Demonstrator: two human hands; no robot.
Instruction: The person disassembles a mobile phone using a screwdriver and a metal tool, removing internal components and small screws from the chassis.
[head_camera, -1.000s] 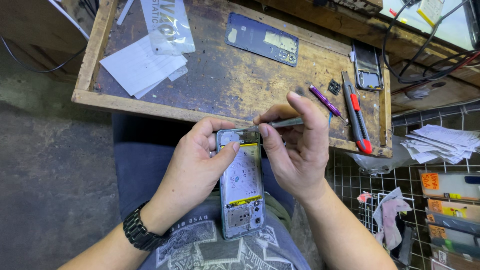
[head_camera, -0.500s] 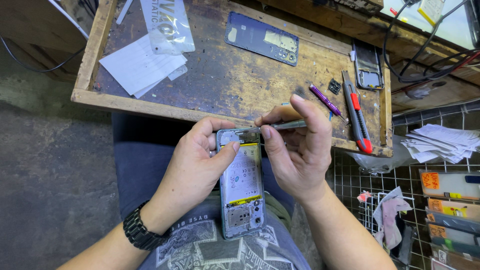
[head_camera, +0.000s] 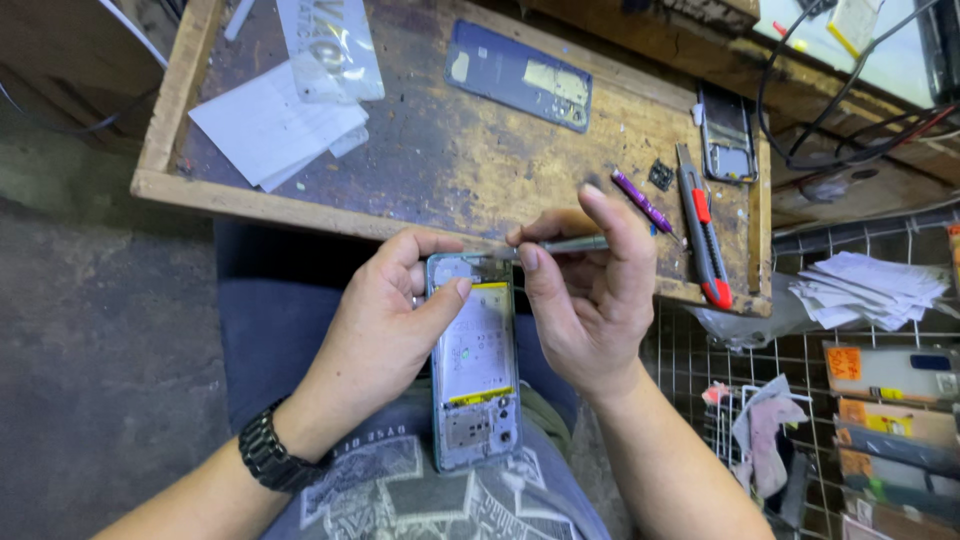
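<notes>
An opened smartphone (head_camera: 474, 375) with its back removed lies over my lap, its white battery and yellow strips showing. My left hand (head_camera: 385, 320) grips its left edge, thumb pressed on the upper part. My right hand (head_camera: 590, 295) pinches a thin metal tool (head_camera: 560, 245) like tweezers, its tip at the phone's top end near the camera area. A black watch (head_camera: 270, 450) is on my left wrist.
A worn wooden tray table (head_camera: 440, 160) holds a dark phone back cover (head_camera: 520, 75), white paper sheets (head_camera: 275, 125), a clear plastic film (head_camera: 325, 50), a red-and-grey utility knife (head_camera: 700, 225), a purple pen-like tool (head_camera: 642, 200) and a phone frame (head_camera: 727, 135). Wire shelves (head_camera: 870, 400) stand right.
</notes>
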